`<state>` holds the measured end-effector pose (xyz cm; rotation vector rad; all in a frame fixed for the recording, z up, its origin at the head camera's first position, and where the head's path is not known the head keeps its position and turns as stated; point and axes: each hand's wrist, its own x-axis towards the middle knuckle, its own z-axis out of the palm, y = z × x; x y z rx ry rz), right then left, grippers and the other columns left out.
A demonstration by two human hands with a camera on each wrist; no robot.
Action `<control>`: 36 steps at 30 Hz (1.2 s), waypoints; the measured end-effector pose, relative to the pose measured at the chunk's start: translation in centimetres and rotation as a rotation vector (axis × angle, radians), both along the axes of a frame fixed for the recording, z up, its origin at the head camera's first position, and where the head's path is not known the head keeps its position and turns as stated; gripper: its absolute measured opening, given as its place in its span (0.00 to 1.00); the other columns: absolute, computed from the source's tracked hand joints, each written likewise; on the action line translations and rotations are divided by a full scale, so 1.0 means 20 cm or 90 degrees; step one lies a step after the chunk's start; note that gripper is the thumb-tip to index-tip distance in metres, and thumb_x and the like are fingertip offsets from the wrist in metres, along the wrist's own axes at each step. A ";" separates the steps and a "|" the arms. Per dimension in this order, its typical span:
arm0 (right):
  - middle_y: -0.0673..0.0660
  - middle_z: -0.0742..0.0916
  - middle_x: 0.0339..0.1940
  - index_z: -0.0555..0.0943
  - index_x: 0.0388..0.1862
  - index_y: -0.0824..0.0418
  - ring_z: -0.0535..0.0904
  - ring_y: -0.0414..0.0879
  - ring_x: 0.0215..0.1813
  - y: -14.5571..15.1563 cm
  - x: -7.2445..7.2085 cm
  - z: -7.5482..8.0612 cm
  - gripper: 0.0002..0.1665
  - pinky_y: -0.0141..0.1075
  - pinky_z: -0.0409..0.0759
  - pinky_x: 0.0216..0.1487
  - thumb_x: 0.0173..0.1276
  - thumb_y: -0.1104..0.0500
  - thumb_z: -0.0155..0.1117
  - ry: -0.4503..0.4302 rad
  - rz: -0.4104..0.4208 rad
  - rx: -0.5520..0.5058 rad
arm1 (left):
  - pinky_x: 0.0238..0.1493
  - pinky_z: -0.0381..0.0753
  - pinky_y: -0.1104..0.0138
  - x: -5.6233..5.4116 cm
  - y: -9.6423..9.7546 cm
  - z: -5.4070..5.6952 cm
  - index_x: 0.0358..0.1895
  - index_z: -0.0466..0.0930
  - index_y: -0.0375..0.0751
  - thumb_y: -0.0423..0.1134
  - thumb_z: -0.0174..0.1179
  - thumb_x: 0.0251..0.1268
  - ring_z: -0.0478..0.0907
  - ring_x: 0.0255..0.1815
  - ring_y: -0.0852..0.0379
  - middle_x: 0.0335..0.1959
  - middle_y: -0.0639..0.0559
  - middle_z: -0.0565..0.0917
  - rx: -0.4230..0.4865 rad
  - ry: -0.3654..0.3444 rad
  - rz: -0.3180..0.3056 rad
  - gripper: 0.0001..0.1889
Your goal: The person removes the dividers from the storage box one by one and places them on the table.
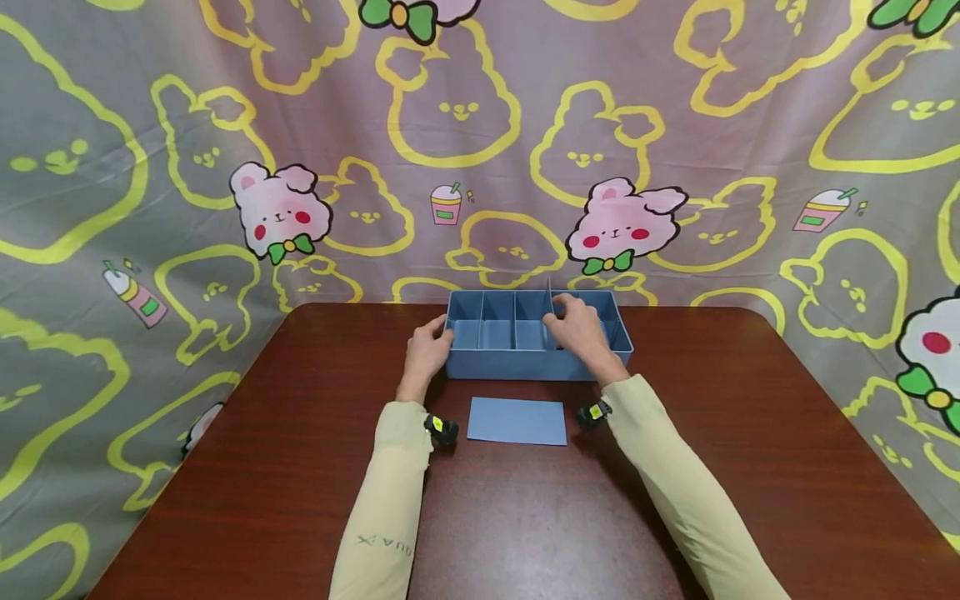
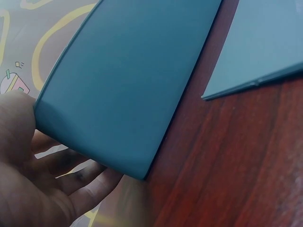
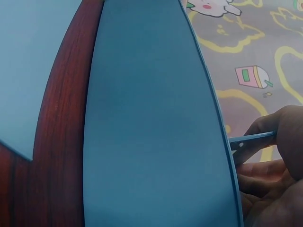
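Observation:
A long blue divided box (image 1: 495,365) stands at the back of the table, split into compartments by thin upright dividers. My left hand (image 1: 426,354) grips its left end; in the left wrist view the thumb lies at the rim's corner and the fingers curl along the end wall. Over the right half of the box, my right hand (image 1: 579,327) pinches a thin blue divider (image 3: 253,140) between thumb and fingers. That divider's back corner sticks up above the rim in the head view. The box's front wall hides its lower part in the right wrist view.
Flat blue panels (image 1: 517,421) lie stacked on the brown table (image 1: 525,517), just in front of the box and between my wrists. A patterned cloth (image 1: 360,125) hangs close behind the table's back edge. Black wrist cameras (image 1: 442,430) sit on both sleeves.

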<state>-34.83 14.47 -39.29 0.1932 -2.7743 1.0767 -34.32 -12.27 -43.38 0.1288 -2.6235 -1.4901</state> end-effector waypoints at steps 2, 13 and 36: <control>0.60 0.88 0.30 0.72 0.67 0.63 0.79 0.45 0.20 0.00 0.00 0.00 0.30 0.37 0.75 0.26 0.67 0.55 0.52 0.000 -0.004 0.003 | 0.49 0.73 0.55 0.00 0.00 0.00 0.72 0.69 0.51 0.46 0.50 0.71 0.77 0.46 0.46 0.67 0.46 0.76 0.002 0.000 0.001 0.26; 0.60 0.88 0.31 0.73 0.67 0.64 0.80 0.45 0.19 -0.01 0.01 0.03 0.30 0.36 0.75 0.22 0.67 0.56 0.51 0.009 -0.002 -0.007 | 0.64 0.72 0.47 -0.01 -0.01 0.00 0.73 0.67 0.53 0.46 0.50 0.72 0.71 0.67 0.43 0.70 0.46 0.73 0.023 -0.009 -0.008 0.27; 0.62 0.89 0.36 0.76 0.63 0.66 0.80 0.46 0.20 -0.02 0.04 0.07 0.28 0.35 0.73 0.21 0.65 0.57 0.54 0.083 -0.028 -0.017 | 0.65 0.72 0.47 0.01 0.00 0.01 0.73 0.67 0.52 0.46 0.50 0.72 0.70 0.68 0.43 0.70 0.45 0.72 0.021 -0.012 -0.009 0.27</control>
